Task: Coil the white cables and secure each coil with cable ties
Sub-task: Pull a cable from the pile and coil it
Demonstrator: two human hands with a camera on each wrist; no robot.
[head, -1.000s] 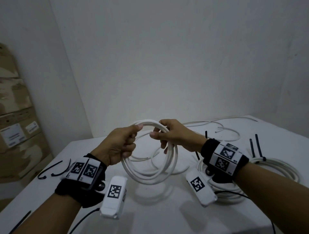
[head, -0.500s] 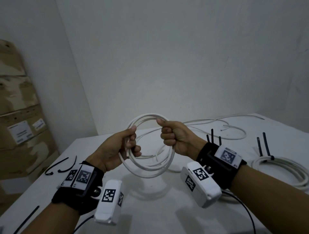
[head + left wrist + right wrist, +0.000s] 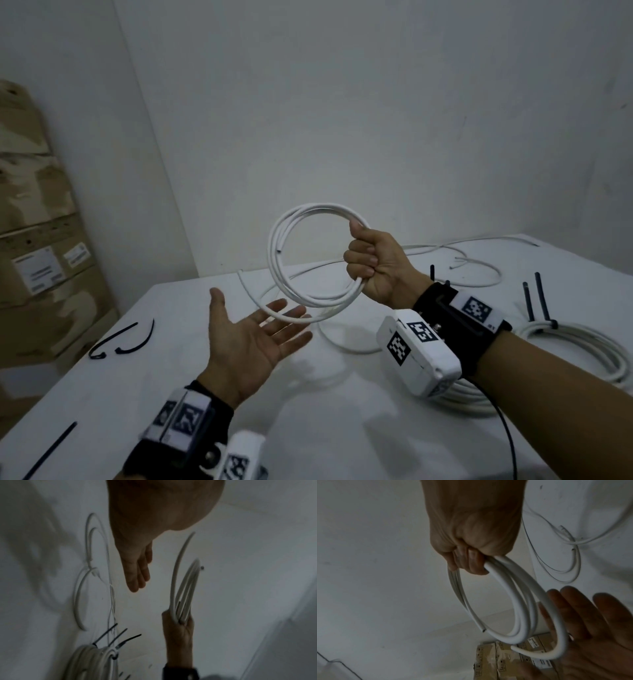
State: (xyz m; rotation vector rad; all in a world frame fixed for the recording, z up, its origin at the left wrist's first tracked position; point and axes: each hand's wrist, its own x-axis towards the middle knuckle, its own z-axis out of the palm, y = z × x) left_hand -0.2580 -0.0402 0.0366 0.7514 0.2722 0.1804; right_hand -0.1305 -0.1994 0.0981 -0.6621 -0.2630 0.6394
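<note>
White table (image 3: 178, 404), right hand (image 3: 376, 265) fist gripping cable coil (image 3: 291, 240), left hand (image 3: 250, 339) open-palmed beneath it

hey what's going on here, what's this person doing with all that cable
A person is coiling white cable over a white table. Their right hand grips a small white coil held up in the air, not yet tied. The left hand is open, palm up, just under the coil. Already tied coils lie at the right, and loose black cable ties wait at the left.

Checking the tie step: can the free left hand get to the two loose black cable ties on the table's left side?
Probably yes: left hand is open, and nothing lies between it and the ties.
</note>
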